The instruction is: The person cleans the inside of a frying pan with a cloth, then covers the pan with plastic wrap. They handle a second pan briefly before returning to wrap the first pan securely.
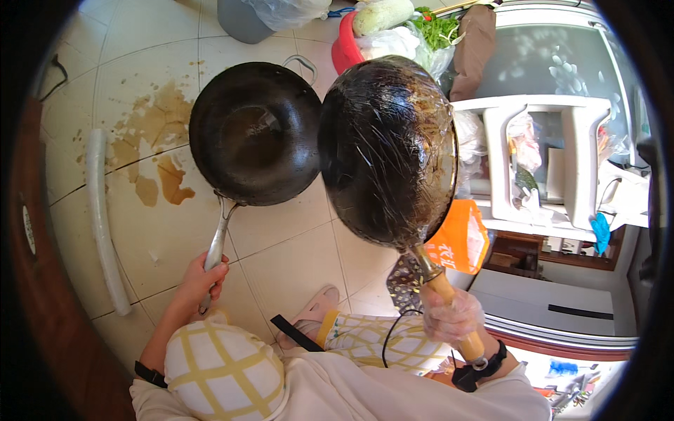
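Observation:
My left hand [202,278] is bare and closed around the metal handle of a dark wok [258,134]. This wok has its hollow side up, with a little brownish liquid or a stain at its bottom and a small metal loop handle at the far rim. A disposable clear plastic glove covers my right hand [452,314]. It grips the wooden handle of a second wok [387,152], tilted so that its blackened, brown-stained outside shows. Clear plastic film clings to that outside. The rims of the two woks meet or overlap in view; whether they touch, I cannot tell.
Brown liquid [171,179] is spilled on the tiled floor [284,252]. A long roll of plastic film [102,221] lies left. Beyond stand a grey bin [239,21] and a red basin [345,44] with vegetables. An orange bag [461,237] and white rack [500,163] are right.

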`<state>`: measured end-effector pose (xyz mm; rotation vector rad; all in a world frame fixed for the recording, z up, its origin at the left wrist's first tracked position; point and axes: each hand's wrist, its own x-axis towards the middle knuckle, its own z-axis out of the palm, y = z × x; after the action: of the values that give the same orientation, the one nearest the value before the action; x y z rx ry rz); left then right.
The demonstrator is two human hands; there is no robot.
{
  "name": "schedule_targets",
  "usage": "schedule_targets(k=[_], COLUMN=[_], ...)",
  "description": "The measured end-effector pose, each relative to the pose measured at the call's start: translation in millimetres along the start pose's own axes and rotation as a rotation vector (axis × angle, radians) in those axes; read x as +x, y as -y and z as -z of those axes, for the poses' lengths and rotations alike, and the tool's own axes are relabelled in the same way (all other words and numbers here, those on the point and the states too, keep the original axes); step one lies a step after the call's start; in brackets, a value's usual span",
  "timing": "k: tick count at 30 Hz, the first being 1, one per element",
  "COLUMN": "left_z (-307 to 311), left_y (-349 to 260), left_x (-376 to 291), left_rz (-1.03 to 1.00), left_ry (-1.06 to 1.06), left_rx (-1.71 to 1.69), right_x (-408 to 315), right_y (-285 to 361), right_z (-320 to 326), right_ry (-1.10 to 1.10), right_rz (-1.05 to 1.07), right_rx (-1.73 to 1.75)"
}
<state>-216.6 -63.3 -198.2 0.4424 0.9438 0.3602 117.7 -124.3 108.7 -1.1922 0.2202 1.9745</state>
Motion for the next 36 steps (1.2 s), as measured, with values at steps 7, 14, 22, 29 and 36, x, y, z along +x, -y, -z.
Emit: schedule_targets(k=[7,14,22,29,36], left_z=[9.6,10.8,8.9,14.5,14.3], left_y=[3.1,1.0,2.5,4.1,-20.4], left_x=[2.6,3.4,1.8,4.3,0.0], left_rz=[-0.014,0.022,0.016,0.054,0.111], left_ry=[0.049,0.065,0.035,0.097,0.127], left_rx=[-0.030,-0.024,-0.053,-0.208,-0.115], right_x=[10.4,20.6,41.8,51.1,51.2], right_y=[-23.0,-22.2,-12.1,-4.9,-2.0], right_z=[-15.8,-41.4,-73.8,-82.0,-68.0], right_ry=[0.045,0.011,0.027,0.125,0.202], right_rz=[-0.001,0.053,0.121,0.152,0.179], right_rx=[0.156,0.131,0.290,0.368,0.427])
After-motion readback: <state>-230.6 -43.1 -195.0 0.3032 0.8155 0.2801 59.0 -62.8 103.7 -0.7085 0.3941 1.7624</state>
